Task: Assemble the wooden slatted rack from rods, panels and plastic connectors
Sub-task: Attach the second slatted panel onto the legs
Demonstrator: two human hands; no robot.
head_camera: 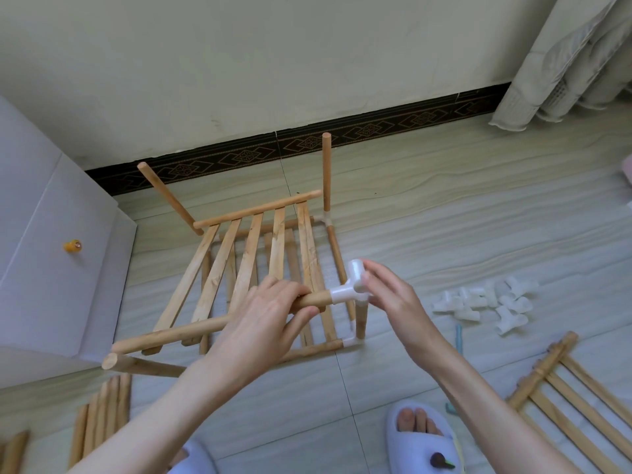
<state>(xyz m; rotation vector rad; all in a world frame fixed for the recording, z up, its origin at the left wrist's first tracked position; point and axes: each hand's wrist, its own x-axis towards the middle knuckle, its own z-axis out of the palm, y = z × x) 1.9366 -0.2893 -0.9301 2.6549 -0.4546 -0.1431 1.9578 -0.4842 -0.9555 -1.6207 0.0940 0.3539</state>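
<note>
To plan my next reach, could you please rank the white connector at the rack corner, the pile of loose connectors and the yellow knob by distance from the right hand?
1. White connector, touching the right hand.
2. Pile of loose connectors, on the floor to its right.
3. Yellow knob, far left on the cabinet.
</note>
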